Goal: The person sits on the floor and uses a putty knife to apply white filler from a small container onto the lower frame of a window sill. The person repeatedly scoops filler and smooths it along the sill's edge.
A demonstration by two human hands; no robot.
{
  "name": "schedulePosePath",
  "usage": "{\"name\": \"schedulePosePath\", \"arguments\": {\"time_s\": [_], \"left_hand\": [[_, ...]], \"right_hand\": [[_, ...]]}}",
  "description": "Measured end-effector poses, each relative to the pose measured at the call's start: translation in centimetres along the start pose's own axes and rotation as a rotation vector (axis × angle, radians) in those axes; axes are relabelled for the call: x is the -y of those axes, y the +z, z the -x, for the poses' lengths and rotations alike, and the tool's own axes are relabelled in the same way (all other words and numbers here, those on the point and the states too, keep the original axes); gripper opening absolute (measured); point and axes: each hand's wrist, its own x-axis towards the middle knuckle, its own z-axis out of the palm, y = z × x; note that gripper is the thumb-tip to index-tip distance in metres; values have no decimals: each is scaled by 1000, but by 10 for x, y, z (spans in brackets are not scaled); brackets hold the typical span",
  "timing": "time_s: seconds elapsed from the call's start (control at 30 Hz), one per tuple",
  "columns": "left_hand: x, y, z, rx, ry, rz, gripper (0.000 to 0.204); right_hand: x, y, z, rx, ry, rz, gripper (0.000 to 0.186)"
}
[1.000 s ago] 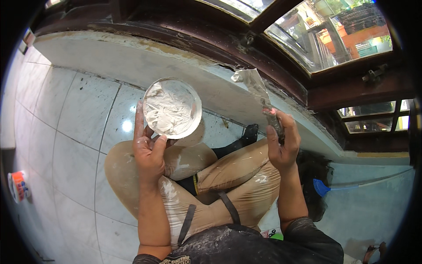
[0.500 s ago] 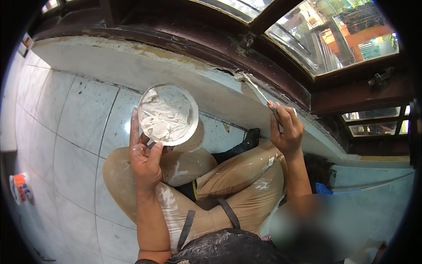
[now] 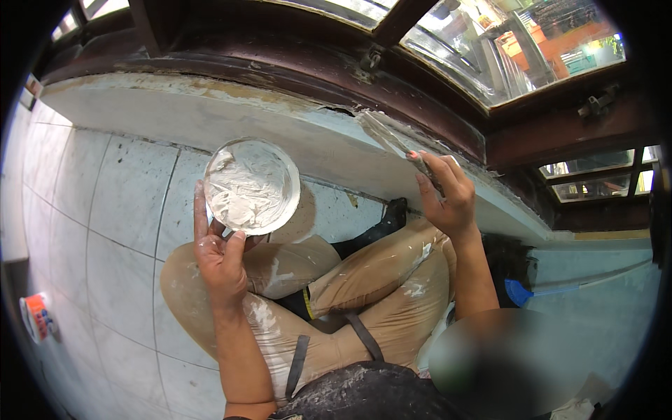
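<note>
My left hand point(image 3: 222, 262) holds up a round, shallow tub point(image 3: 296, 192) from beneath and its near side, thumb at the rim. Thick white putty point(image 3: 245, 189) fills much of it, smeared up the inner wall. On the other side, my right hand point(image 3: 451, 199) grips the handle of a putty knife point(image 3: 386, 136). Its thin metal blade points up and left, lying against the top of the white ledge point(image 3: 297, 124) just below the window frame. Whether the blade carries putty is hard to tell.
Dark brown window frames point(image 3: 280, 73) run above the ledge, with chipped, rough plaster along the joint. A white tub with an orange label point(image 3: 38, 317) stands on the tiled floor point(image 3: 122, 231) at left. A blue broom point(image 3: 518, 292) lies at right. My crossed legs point(image 3: 378, 273) are putty-stained.
The knife blade has turned from nearly edge-on to showing more of its flat face against the ledge. My left hand still holds the tub. The whole view has shifted slightly.
</note>
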Motion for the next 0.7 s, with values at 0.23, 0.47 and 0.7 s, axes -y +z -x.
{"name": "schedulePosePath", "arguments": {"time_s": [0.23,0.47,0.7], "left_hand": [[0,-4,0,44,-21,3,92],[-2,0,1,13,-29,-12,92],[0,-4,1,22,-27,-13,91]], "right_hand": [[-12,-20,16,17,38,-11,41],[0,-14,-6,-18,-19,-106,42],[-7,-9,5,-6,67,-87,38]]}}
